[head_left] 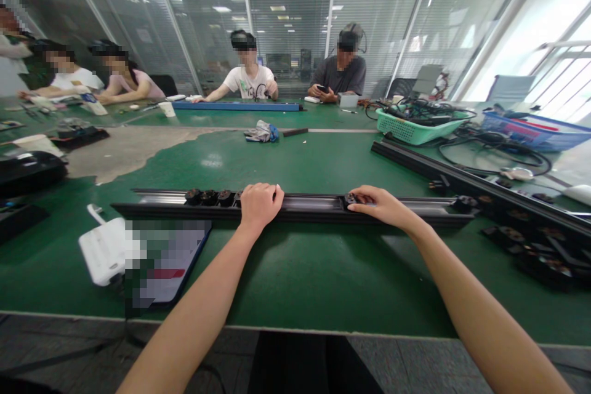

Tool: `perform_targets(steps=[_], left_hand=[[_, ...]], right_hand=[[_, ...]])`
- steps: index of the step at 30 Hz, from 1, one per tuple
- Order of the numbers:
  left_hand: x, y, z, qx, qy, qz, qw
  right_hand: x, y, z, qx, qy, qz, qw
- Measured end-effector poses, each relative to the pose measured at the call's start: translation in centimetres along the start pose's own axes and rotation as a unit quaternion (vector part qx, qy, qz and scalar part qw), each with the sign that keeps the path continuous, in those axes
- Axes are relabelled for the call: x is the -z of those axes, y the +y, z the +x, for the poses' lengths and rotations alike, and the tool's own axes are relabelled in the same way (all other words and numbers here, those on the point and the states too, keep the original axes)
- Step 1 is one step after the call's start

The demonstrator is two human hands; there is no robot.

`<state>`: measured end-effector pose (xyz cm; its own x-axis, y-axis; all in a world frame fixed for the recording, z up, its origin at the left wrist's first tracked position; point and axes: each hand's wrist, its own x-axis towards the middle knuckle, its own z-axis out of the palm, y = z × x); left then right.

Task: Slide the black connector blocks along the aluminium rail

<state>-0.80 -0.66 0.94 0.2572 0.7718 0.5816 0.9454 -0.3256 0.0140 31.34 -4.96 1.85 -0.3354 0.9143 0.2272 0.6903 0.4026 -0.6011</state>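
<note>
A long black channel-shaped rail [314, 217] lies across the green table in front of me. Several round black parts [209, 197] sit in its channel toward the left, and another round black part [465, 204] is at the right end. My left hand [261, 204] is closed over the rail just right of that row, its fingers curled round the edge; part of the row is hidden behind it. Between the thumb and fingers of my right hand [376, 204] is a small black part [349, 199], resting in the channel right of the middle.
A phone [184, 258] and a white charger [108, 246] lie at the near left. Another dark rail [429, 169] with loose black parts stands at the right. Behind it are a green basket [410, 129] of cables and a blue basket [530, 132]. Several people sit opposite.
</note>
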Motion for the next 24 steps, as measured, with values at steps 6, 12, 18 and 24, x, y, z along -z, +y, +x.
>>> perform_targets(steps=[6,12,18,24], left_hand=[[0.02,0.03,0.03,0.001,-0.001,-0.003,1.0],[0.0,-0.01,-0.01,0.004,-0.003,-0.003,1.0],[-0.15,-0.09,-0.06,-0.002,0.001,0.006,1.0],[-0.06,-0.05,-0.04,0.003,-0.002,-0.009,1.0]], right_hand=[[-0.01,0.08,0.02,0.002,0.0,-0.002,1.0],[0.0,0.14,0.03,0.001,0.0,-0.002,1.0],[0.06,0.18,0.0,-0.002,-0.001,-0.002,1.0],[0.25,-0.21,-0.06,-0.01,-0.004,-0.005,1.0]])
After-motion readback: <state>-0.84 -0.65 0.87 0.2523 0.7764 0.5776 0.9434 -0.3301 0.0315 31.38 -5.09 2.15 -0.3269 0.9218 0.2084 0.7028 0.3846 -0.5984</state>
